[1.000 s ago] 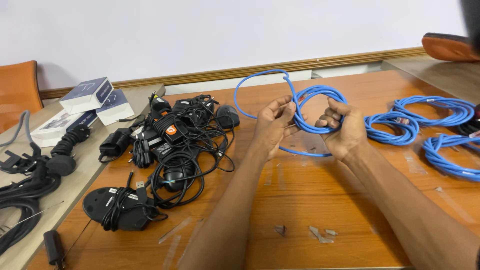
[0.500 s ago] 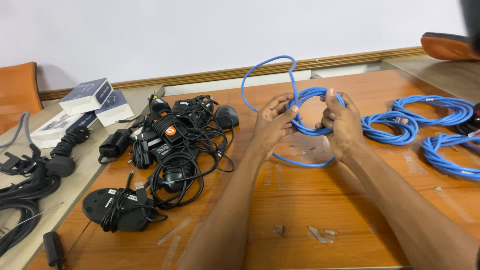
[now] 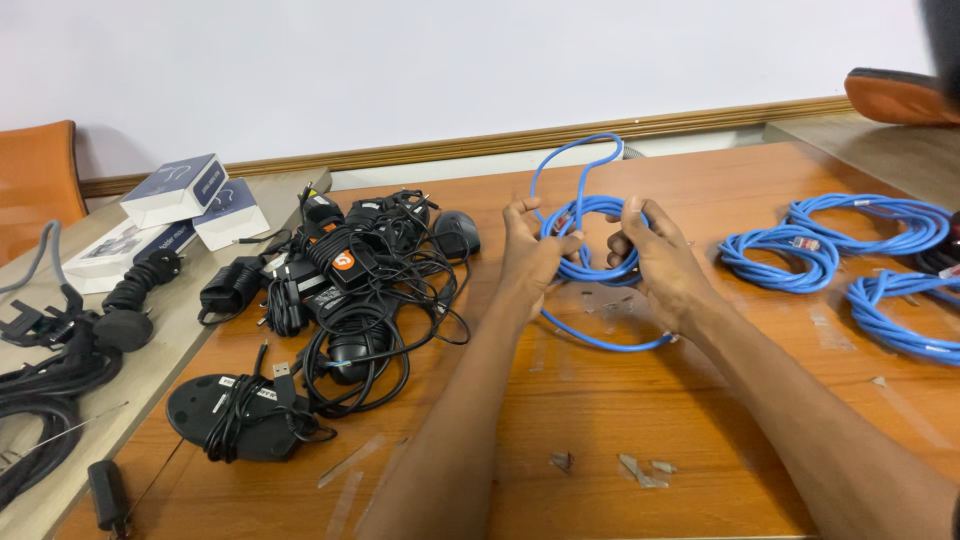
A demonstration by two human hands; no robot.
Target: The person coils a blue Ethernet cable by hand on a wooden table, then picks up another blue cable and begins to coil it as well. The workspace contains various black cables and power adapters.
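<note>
Both my hands hold one blue cable [image 3: 590, 215] that is partly coiled above the orange-brown table [image 3: 620, 420]. My left hand [image 3: 532, 250] grips the left side of the coil with its fingers curled round the loops. My right hand [image 3: 662, 262] grips the right side. A loose loop of the cable stands up above my hands, and another loop hangs down onto the table between my wrists.
Three coiled blue cables [image 3: 800, 250] lie at the right. A heap of black chargers, leads and computer mice [image 3: 350, 290] lies at the left. Small boxes [image 3: 185, 195] and black power cords [image 3: 50, 350] rest on a grey side table. Bits of tape [image 3: 640, 468] lie near the front.
My hands have lifted and drawn closer together on the coil. The free loop above them has swung from the left side up over the coil.
</note>
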